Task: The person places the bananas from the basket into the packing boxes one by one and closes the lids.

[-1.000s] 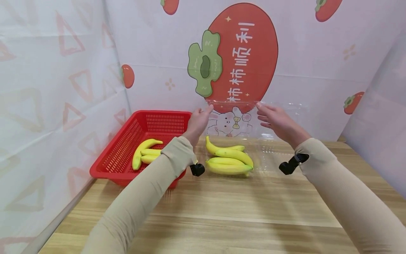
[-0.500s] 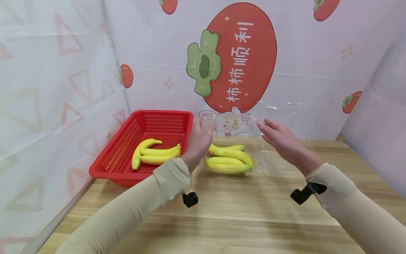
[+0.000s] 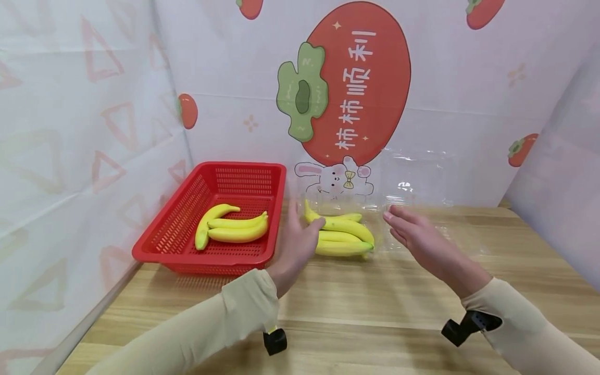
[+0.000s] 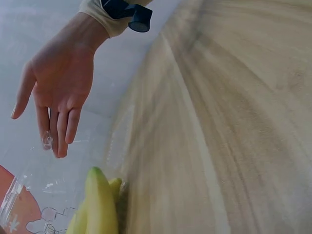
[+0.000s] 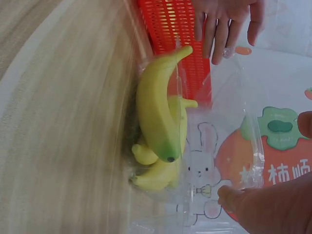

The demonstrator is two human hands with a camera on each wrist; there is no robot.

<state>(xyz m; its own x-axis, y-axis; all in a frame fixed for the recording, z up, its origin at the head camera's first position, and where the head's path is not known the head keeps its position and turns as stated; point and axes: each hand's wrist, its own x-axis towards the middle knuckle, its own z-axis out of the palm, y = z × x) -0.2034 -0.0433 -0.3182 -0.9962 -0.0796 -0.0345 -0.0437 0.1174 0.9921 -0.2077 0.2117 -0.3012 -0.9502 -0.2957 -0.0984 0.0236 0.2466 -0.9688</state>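
Observation:
Several yellow bananas [image 3: 349, 229] lie in a clear plastic clamshell box on the table, its transparent lid [image 3: 344, 204] tilted low over them. My left hand [image 3: 297, 237] is at the lid's left side, fingers extended, thumb across the bananas in the head view. On the opposite side is my right hand [image 3: 422, 237], its fingers straight and held together. In the left wrist view the right hand's fingertips [image 4: 61, 151] overlap a clear plastic corner. The right wrist view shows the left hand [image 5: 229, 24] at another lid corner and the right thumb [image 5: 231, 197] along the lid's edge.
A red perforated basket [image 3: 150, 252] with several bananas [image 3: 239, 229] stands left of the box. Another clear box with a raised lid [image 3: 417, 174] stands at the back right. A printed cloth wall [image 3: 244, 67] borders the wooden table [image 3: 337, 323].
Both hands have come down and toward me. The clear lid has swung from upright down over the bananas. The basket and the box at the back right have stayed put.

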